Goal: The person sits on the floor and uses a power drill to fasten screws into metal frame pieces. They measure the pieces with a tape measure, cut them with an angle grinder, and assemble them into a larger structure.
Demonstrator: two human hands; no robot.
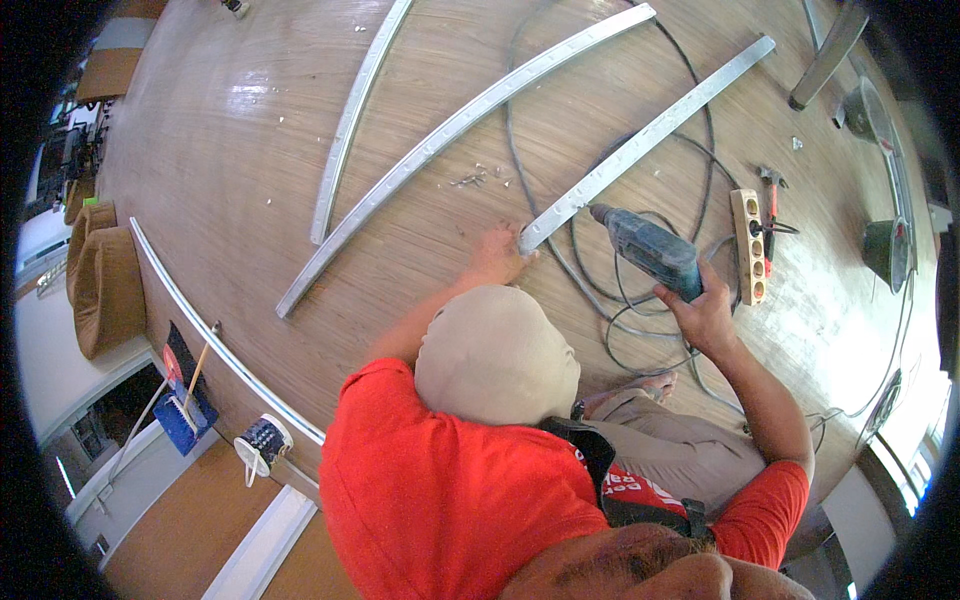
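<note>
Metalwork: drilling, we judge, inside floor's [250, 200] left edge.
Apart: left hand [497, 254] on metal strip's [650, 141] end (grip unclear), right hand [708, 310] clamped round drill [655, 252]; next calls for steadiness.

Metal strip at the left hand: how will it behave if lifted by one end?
Metal strip: probably light and somewhat whippy, being long and narrow. Its shiny face may slip against the left hand. Flat-sided, it'd likely slide, not roll.

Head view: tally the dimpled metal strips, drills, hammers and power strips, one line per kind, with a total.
Dimpled metal strips: 3
Drill: 1
Hammer: 1
Power strip: 1
Total: 6
</note>
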